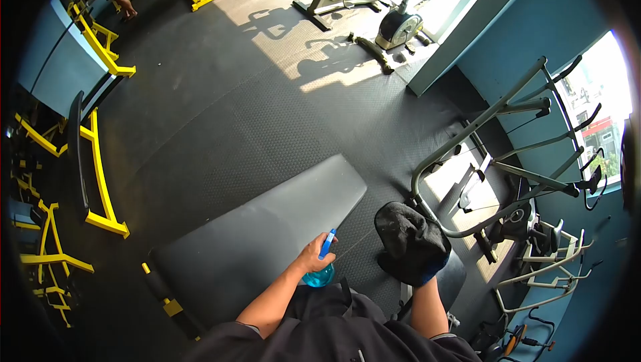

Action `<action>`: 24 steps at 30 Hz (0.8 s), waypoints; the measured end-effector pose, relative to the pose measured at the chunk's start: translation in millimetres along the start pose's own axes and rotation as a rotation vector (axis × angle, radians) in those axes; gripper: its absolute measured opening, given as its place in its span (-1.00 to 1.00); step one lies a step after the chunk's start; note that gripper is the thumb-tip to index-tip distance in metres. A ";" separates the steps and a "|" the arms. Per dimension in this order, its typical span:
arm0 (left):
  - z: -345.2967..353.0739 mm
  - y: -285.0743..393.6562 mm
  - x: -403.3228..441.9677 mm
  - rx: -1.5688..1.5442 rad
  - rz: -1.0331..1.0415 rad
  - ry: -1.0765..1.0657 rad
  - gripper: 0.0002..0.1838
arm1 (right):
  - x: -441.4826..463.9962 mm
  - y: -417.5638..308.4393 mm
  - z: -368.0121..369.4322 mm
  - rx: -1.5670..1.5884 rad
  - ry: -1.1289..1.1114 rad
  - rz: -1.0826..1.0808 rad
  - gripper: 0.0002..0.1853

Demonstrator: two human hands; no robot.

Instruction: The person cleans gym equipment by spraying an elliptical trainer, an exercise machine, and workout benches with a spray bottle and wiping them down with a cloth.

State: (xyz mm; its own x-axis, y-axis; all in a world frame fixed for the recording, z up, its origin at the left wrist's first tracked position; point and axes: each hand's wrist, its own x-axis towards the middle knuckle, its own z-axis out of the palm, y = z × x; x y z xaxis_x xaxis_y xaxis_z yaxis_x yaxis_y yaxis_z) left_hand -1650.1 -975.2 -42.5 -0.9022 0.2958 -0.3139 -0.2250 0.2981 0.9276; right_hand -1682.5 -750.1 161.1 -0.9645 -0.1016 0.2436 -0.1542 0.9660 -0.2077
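My left hand (pixel 311 256) is wrapped round the neck of a spray bottle (pixel 318 276) with a blue trigger head and blue-green liquid inside. It is over the near edge of a long black padded bench (pixel 267 225). A bunched black cloth (pixel 408 238) covers my right hand (pixel 427 284), which is raised to the right of the bench. The cloth hides the fingers, but it hangs from that hand. A bit of blue shows at the wrist. Behind the cloth lies a smaller black pad (pixel 455 274).
A grey tubular exercise machine (pixel 427 162) stands close on the right. Exercise bikes (pixel 400 25) are at the back by the bright window. Yellow frames (pixel 100 175) line the left side. Two people are partly visible at the far top left. Dark textured rubber matting (pixel 220 102) covers the floor.
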 end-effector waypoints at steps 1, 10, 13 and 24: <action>5.0 -9.1 18.7 -0.016 0.007 0.001 -0.51 | 15.2 4.5 2.4 -0.005 -0.004 0.030 -0.34; 72.7 -74.1 118.8 -0.030 -0.423 0.058 -0.62 | 34.7 115.2 156.0 0.781 -0.275 0.318 -0.40; 100.4 -94.3 142.4 -0.089 -0.511 0.089 -0.65 | 34.3 149.2 224.7 1.089 -0.389 0.463 -0.41; 110.6 -97.9 213.8 -0.040 -0.343 0.120 -0.63 | -39.4 292.0 486.3 1.963 -0.461 0.889 -0.57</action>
State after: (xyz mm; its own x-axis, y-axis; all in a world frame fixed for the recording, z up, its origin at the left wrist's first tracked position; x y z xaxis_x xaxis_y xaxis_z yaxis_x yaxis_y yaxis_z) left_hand -1780.3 -840.8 -222.8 -0.8080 0.0757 -0.5843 -0.5340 0.3249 0.7806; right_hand -1793.7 -579.7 -369.9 -0.8108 -0.2165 -0.5439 0.5549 -0.5799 -0.5964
